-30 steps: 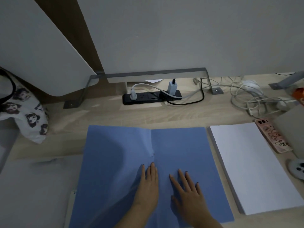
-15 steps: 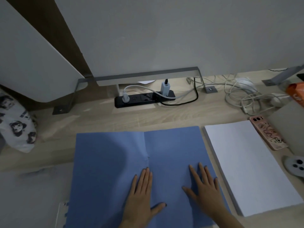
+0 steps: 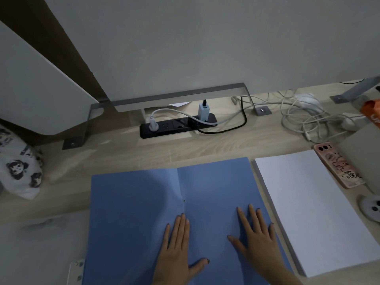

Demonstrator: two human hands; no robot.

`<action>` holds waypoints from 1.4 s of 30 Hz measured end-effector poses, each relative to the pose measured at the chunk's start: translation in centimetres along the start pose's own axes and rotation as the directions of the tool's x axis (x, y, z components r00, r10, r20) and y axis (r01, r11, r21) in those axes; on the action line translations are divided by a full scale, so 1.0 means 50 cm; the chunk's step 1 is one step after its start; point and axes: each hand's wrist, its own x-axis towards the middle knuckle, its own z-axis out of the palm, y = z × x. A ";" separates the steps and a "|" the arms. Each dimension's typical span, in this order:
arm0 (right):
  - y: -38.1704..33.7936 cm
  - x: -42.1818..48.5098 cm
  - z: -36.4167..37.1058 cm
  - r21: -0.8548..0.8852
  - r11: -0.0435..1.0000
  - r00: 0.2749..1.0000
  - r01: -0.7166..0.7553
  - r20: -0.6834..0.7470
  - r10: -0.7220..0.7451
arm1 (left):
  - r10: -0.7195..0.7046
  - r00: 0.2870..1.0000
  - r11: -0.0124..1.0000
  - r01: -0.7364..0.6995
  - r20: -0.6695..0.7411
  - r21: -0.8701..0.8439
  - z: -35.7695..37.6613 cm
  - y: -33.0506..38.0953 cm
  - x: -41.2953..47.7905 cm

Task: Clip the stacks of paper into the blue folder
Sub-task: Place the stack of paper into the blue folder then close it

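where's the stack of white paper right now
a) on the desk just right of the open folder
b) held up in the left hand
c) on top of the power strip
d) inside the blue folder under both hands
a: the stack of white paper lies on the desk beside the right edge of the open blue folder, while the left hand and right hand rest flat on the folder.

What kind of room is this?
Probably a home study desk: a black power strip, tangled white cables, and a paper stack beside an open blue folder.
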 end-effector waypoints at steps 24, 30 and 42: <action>0.170 0.007 -0.121 0.351 0.880 0.943 0.319 -0.211 -0.258 | -0.244 0.962 0.966 0.230 -0.119 -0.118 -0.089 0.141 0.027; 0.242 0.028 -0.143 0.336 0.892 0.932 0.301 -0.299 -0.202 | -0.375 0.924 0.737 0.248 -0.075 -0.629 -0.110 0.276 0.081; 0.294 0.049 -0.135 0.271 0.918 0.952 0.288 -0.180 -0.246 | -0.394 0.756 0.036 0.582 0.523 -0.813 -0.099 0.513 0.216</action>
